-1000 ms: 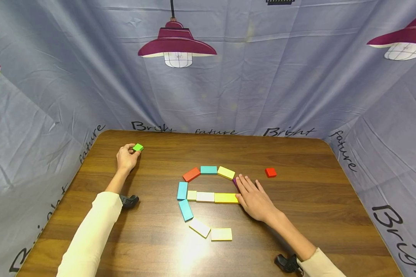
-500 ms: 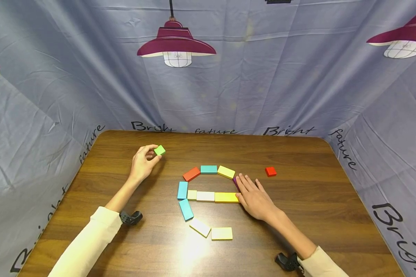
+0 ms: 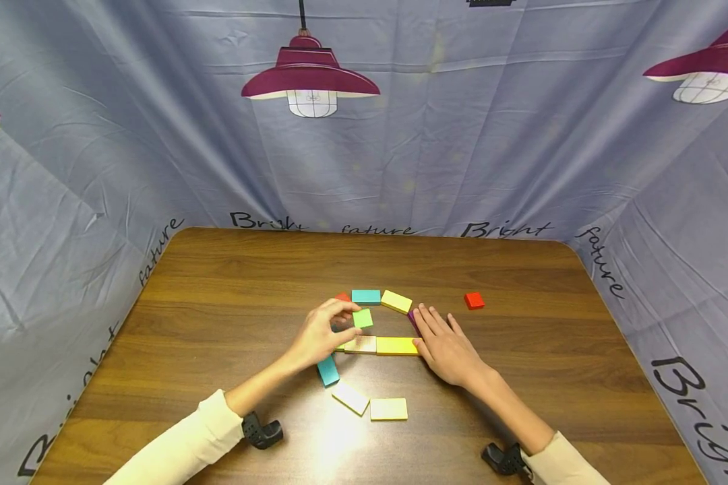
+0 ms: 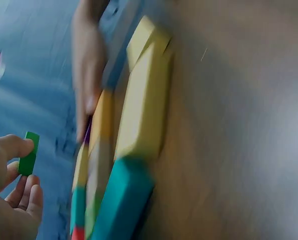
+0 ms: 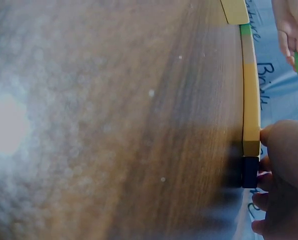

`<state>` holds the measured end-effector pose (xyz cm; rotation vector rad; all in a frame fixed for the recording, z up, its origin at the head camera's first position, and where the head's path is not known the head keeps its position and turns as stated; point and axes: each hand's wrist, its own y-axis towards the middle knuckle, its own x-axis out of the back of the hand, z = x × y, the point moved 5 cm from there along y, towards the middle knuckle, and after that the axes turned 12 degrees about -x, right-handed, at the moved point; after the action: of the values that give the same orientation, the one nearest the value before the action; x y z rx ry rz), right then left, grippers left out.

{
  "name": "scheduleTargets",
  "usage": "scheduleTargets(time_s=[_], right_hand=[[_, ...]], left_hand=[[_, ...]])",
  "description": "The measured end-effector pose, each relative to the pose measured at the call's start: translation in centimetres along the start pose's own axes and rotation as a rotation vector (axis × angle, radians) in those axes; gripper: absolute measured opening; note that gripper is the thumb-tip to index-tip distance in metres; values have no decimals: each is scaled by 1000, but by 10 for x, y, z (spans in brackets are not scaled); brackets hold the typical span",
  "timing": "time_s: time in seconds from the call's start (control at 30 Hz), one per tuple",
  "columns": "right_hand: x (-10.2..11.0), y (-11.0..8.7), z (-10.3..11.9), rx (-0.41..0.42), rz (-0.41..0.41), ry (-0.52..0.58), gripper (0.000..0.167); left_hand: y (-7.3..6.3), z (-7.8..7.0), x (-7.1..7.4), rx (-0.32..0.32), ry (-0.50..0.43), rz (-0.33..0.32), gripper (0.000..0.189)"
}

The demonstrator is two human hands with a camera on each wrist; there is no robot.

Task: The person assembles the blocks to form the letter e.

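My left hand (image 3: 317, 338) pinches a small green square block (image 3: 362, 318) between thumb and fingers, above the row of blocks. In the left wrist view the green block (image 4: 28, 155) is seen edge-on at the fingertips. My right hand (image 3: 450, 350) lies with straight fingers over a purple block (image 3: 412, 319), mostly hidden beneath, and its thumb touches the end of a long yellow block (image 3: 397, 346). Left of that is a white block (image 3: 360, 345). A teal block (image 3: 366, 297) and a pale yellow block (image 3: 396, 301) curve along the top; my left hand partly covers a red block (image 3: 342, 296).
A small red square block (image 3: 474, 300) lies apart at the right. Below the row, a teal block (image 3: 327, 370), a white block (image 3: 350, 398) and a cream block (image 3: 388, 409) continue the curve on the wooden table (image 3: 267, 269). Curtains surround the table.
My left hand has carried the green block from the table's far left, rightward and nearer, to over the ring of blocks. The right hand has stayed in place.
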<state>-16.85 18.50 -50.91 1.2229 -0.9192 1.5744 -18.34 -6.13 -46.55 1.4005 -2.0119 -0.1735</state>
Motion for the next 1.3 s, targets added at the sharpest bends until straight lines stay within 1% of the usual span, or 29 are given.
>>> scheduleTargets(time_s=[0.13, 0.23, 0.37, 0.47, 0.63, 0.83, 1.13, 1.3], right_hand=[[1, 0, 1, -4, 0, -3, 60], [1, 0, 1, -7, -6, -2, 60], [1, 0, 2, -9, -13, 4, 60], [1, 0, 2, -8, -13, 5, 60], [1, 0, 1, -9, -11, -5, 60], [2, -1, 1, -11, -13, 0, 60], [1, -1, 1, -8, -12, 10, 60], [1, -1, 1, -7, -13, 15, 60]], left_hand=[[-10, -15, -35, -66, -18, 113, 34], [-18, -21, -56, -100, -5, 179, 34], [-28, -26, -78, -120, 23, 234, 32], [-33, -28, -89, -119, 38, 262, 31], [-37, -32, -100, -129, 113, 301, 30], [-40, -37, -107, -134, 207, 345, 30], [-42, -37, -113, -172, 256, 364, 31], [-45, -36, -114, -170, 273, 371, 31]])
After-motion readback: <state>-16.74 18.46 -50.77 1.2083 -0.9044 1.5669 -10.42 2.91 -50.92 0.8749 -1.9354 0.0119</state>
